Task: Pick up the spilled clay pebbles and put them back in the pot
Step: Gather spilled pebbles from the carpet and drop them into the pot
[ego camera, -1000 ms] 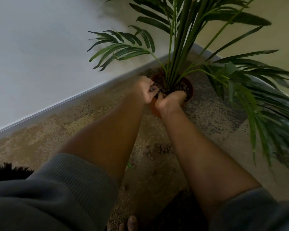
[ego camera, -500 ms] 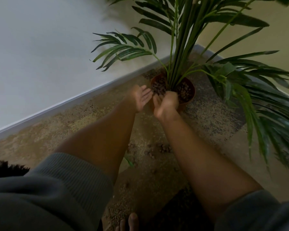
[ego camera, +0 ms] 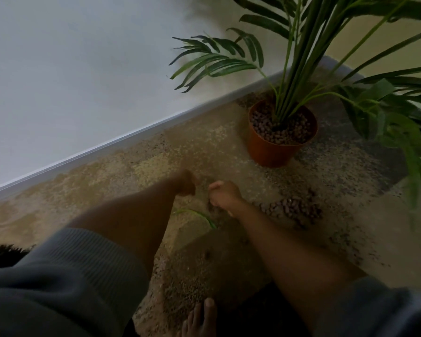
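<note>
An orange pot with a palm stands on the carpet by the wall, filled with brown clay pebbles. A patch of spilled pebbles lies on the floor in front of the pot. My left hand is low over the carpet, left of that patch, fingers pointing down and holding nothing I can see. My right hand is beside it with its fingers curled towards the floor. A few pebbles lie under it. Whether it grips any is hidden.
A white wall and skirting board run along the far left. Palm fronds hang over the right side. A loose green leaf lies between my arms. My bare foot is at the bottom, with more scattered pebbles near it.
Both hands have left the pot's rim and come down and back to the carpet near the spilled pebbles. The view has shifted, so the pot now sits further right.
</note>
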`<state>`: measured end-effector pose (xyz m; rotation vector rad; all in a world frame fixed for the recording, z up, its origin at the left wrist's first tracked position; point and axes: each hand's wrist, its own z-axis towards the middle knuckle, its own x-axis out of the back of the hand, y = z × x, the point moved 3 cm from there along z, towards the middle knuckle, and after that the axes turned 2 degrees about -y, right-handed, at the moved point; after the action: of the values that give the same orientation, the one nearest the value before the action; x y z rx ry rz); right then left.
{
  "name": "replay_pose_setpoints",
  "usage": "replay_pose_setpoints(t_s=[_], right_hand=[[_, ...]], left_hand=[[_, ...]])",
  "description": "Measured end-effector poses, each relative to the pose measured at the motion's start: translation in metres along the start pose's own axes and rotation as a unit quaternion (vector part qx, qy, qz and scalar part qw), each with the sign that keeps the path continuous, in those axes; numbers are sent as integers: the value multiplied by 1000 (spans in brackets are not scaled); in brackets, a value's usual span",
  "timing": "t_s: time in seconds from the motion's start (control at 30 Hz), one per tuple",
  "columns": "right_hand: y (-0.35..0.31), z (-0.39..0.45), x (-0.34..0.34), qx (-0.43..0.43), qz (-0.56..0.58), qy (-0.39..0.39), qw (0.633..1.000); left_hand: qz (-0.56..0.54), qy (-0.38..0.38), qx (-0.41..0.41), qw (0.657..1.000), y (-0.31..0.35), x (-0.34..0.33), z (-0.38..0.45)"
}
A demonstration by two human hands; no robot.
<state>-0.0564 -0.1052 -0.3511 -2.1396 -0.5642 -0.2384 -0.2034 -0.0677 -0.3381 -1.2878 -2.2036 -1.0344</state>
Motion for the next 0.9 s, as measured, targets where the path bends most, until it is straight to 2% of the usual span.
replay_pose_setpoints(t_s=[0.1,0.27,0.4,0.5,0.57,0.67,0.77,0.9], right_hand=[[2,-9,-17,84,-199,-27,976],[8,-16,-36,153,-382,-58,910],[8,-16,-43,189,-472,-53,860],[9,-15,-47,191,-492,-58,848],[10,-13,-48,190,-481,-54,854],[14,-6,-45,166,-403,-45,899],[17,2,-38,108,-276,-32,954],[18,10,-19,48,-111,13,993]], left_hand=[[101,-19,8,995,-24,-3,-6],[149,-62,39,986,-58,-14,-15],[183,-66,44,980,-75,-21,-17],[196,-66,44,977,-80,-22,-17],[192,-68,42,978,-78,-21,-16],[135,-84,48,986,-74,-19,-14],[-16,-86,79,993,-66,-16,-10],[-211,-5,102,972,-47,-6,3]])
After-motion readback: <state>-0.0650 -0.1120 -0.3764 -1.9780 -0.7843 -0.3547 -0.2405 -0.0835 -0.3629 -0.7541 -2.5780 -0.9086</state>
